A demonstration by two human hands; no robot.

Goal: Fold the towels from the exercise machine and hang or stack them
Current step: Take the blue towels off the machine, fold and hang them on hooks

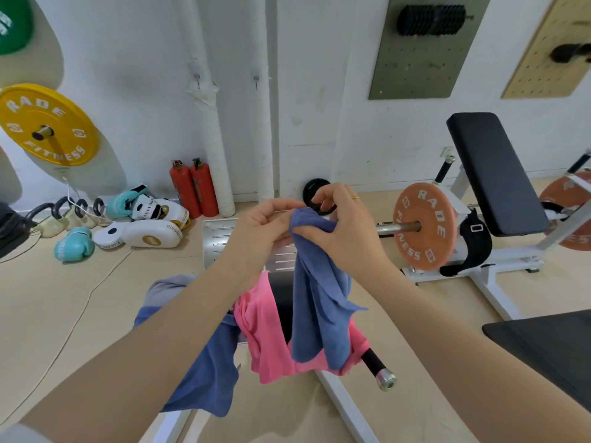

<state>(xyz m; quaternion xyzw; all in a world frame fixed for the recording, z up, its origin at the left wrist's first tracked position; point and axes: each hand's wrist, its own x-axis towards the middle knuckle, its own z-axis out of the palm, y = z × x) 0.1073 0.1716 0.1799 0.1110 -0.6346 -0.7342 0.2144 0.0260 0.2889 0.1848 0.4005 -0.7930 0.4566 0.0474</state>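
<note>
Both hands (265,225) (345,231) pinch — fingers curled — one blue towel's (316,302) top edge.

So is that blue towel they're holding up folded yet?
Not yet. The blue towel hangs loose and crumpled, pinched at its top edge by the left hand and the right hand, with no flat, even layers.

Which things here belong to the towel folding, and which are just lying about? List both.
Job: blue towel held up by left hand and right hand; pink towel and second blue towel draped on the machine.

Lying about: boxing gloves, fire extinguishers, kettlebells, orange plate, yellow plate.
</note>
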